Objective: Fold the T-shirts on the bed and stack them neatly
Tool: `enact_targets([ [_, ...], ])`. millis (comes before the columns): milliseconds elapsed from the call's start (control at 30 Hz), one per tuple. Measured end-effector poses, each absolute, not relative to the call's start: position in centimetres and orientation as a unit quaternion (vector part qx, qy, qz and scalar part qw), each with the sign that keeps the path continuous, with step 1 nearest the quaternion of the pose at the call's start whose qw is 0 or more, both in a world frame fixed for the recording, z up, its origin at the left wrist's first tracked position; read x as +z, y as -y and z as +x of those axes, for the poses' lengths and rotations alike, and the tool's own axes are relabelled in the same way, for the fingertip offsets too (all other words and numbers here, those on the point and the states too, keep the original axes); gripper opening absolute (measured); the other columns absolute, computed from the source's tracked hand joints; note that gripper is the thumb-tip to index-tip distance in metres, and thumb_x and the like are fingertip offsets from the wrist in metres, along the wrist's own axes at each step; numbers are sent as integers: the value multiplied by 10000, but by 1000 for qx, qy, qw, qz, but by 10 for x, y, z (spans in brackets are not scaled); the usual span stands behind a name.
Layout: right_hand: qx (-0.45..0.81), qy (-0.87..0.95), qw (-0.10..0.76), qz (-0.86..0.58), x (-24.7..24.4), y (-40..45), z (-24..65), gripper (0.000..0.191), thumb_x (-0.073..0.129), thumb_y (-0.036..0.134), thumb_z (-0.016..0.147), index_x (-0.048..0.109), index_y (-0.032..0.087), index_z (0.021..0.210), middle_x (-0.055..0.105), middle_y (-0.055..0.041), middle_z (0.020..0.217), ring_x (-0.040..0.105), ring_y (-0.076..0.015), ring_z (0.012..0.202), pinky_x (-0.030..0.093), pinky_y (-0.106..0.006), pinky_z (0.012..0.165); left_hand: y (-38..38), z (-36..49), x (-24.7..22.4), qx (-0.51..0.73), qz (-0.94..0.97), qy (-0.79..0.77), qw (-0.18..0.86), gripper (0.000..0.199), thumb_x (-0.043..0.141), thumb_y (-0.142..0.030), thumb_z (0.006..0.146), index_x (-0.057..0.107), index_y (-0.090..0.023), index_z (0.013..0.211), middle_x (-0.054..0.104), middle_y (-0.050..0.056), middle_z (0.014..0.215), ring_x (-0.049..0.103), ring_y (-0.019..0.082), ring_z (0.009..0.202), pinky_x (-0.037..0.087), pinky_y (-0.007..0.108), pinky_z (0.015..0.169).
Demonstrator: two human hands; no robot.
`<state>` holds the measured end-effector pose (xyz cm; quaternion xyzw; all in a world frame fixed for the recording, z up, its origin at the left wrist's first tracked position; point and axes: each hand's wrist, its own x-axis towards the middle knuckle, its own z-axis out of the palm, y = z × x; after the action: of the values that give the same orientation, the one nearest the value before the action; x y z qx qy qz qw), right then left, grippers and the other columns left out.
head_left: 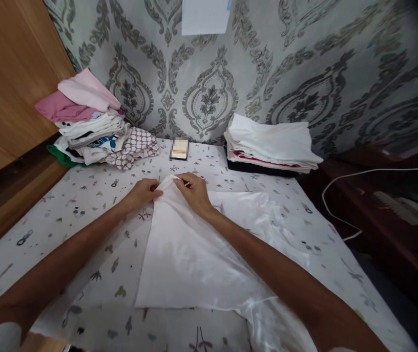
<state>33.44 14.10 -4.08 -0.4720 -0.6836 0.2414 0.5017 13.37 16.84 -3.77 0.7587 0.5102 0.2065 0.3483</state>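
A white garment (pixel 190 259), thin and slightly shiny, lies spread on the patterned sheet (pixel 99 230). Its far left corner is raised a little and bunched between my two hands. My left hand (pixel 143 193) pinches the left side of that corner between thumb and fingers. Close beside it, my right hand (pixel 195 193) grips the cloth's top edge with thumb and fingertips. My right forearm crosses over the garment and hides part of it. The rest of the cloth stretches right and toward me in loose wrinkles.
A messy clothes pile (pixel 95 127) leans by the wooden cabinet (pixel 11 73) at the back left. A folded white stack (pixel 271 144) stands at the back right. Between them is a small dark-edged box or card (pixel 179 148). A white cable (pixel 326 195) loops along the right side.
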Motion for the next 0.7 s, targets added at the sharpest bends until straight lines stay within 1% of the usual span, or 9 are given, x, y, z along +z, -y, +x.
enact_targets([
  [100,232,707,479,-466,-41,-134,333,181,601,218,908,778,228,939,711,-28,859,629,-174,785,487,-288,731,-162,136,-31,179,785,-544,236,126,567,-306,772,531,-211,698,594,-3,683,540,182,690,354,290,618],
  [167,225,732,441,-469,-45,-125,329,205,589,194,920,775,229,998,694,-29,865,631,-172,807,488,-288,750,-157,137,-31,157,798,-556,170,64,531,-258,799,572,-219,768,659,23,762,588,212,760,365,304,639],
  [200,221,746,415,-472,-48,-120,327,213,591,180,919,772,224,1022,689,-33,876,633,-175,829,489,-290,763,-155,138,-31,149,805,-556,146,80,511,-234,808,591,-225,810,683,33,808,605,224,798,372,309,648],
  [300,200,797,330,-464,-55,-105,320,216,626,166,899,765,216,1056,692,-54,934,632,-199,925,491,-318,840,-151,136,-34,139,818,-547,108,171,468,-188,817,614,-237,891,712,42,897,627,238,857,399,322,682],
  [367,194,826,299,-437,-54,-95,318,232,635,190,902,749,220,1102,698,-64,991,623,-213,989,488,-339,897,-152,133,-35,136,823,-541,107,176,454,-201,834,616,-238,890,706,36,884,628,236,840,412,327,687],
  [433,206,834,305,-410,-49,-88,321,268,614,224,926,715,223,1175,700,-70,1053,617,-211,1037,486,-342,933,-156,128,-34,126,828,-535,113,173,456,-229,849,623,-240,891,694,31,867,629,236,829,427,330,692],
  [500,229,822,336,-398,-41,-85,333,285,581,243,948,689,219,1211,701,-70,1092,627,-195,1035,494,-329,927,-159,124,-30,108,831,-534,109,200,449,-230,858,637,-241,926,693,39,907,636,243,862,449,338,719],
  [600,247,780,378,-432,-33,-88,366,285,497,224,973,684,207,1188,710,-68,1088,649,-170,932,513,-292,805,-157,126,-21,103,827,-550,53,314,394,-153,852,641,-223,1033,678,95,1081,629,284,981,476,383,778],
  [700,184,749,358,-527,-33,-96,403,276,481,167,944,692,198,1118,706,-64,1003,630,-174,847,484,-290,741,-143,144,-15,161,843,-512,31,334,345,-140,885,611,-197,1079,647,124,1124,605,290,1038,490,408,831],
])
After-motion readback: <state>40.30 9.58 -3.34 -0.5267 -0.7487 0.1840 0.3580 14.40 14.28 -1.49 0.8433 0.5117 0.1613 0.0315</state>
